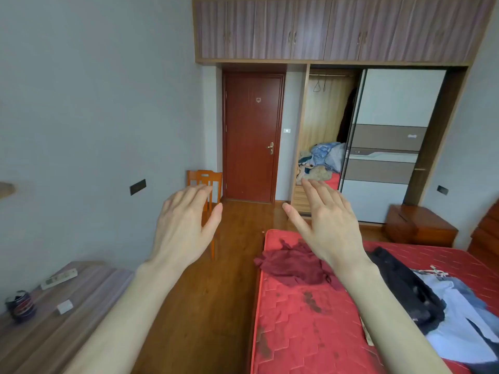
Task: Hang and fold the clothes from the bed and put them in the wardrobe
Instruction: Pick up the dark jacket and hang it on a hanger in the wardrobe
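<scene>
Red bed (310, 319) carries a maroon garment (291, 265) under the raised right hand (324, 225); black (405, 287) and pale blue clothes (456, 319) lie further right. Both hands, left (183, 228) too, spread flat, holding nothing. Bare wooden floor (243, 220) runs to the open wardrobe (324, 117).

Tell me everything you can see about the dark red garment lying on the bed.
The dark red garment is a maroon piece of soft, thin-looking cloth, crumpled and unfolded, so its type cannot be told. It lies flat in a loose heap near the foot corner of the red mattress, one edge reaching the mattress's side. The right hand hovers in front of it, open, hiding part of it and not gripping it. A black garment lies apart from it, further along the bed.
</scene>
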`<state>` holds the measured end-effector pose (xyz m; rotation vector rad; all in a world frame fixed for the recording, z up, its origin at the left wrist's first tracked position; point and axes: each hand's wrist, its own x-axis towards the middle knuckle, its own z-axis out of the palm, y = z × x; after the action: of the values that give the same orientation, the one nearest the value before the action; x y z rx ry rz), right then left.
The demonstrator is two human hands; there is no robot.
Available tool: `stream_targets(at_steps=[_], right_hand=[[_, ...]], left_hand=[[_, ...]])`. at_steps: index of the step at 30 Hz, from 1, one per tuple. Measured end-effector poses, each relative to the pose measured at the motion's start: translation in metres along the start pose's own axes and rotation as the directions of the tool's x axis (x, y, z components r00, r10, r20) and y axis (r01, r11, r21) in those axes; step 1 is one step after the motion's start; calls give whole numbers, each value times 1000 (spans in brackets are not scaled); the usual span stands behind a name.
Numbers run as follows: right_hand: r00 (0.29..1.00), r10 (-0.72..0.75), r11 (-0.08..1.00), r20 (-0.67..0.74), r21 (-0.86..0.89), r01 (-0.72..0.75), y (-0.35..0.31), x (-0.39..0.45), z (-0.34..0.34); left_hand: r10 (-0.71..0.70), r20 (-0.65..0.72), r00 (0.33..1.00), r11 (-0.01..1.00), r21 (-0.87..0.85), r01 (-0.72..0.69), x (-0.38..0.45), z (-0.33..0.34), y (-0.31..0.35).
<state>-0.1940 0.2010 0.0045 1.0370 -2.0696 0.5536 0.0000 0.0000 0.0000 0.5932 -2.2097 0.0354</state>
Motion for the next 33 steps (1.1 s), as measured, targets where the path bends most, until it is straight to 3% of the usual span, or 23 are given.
stream_targets(at_steps=[14, 33], right_hand=[[1000, -22, 1000, -7, -23, 21, -23, 44, 106], [996, 29, 999, 83, 25, -32, -8, 204, 348]], left_hand=[[11, 51, 999, 999, 47, -14, 45, 79, -77], [33, 113, 993, 997, 73, -41, 233, 271, -202]])
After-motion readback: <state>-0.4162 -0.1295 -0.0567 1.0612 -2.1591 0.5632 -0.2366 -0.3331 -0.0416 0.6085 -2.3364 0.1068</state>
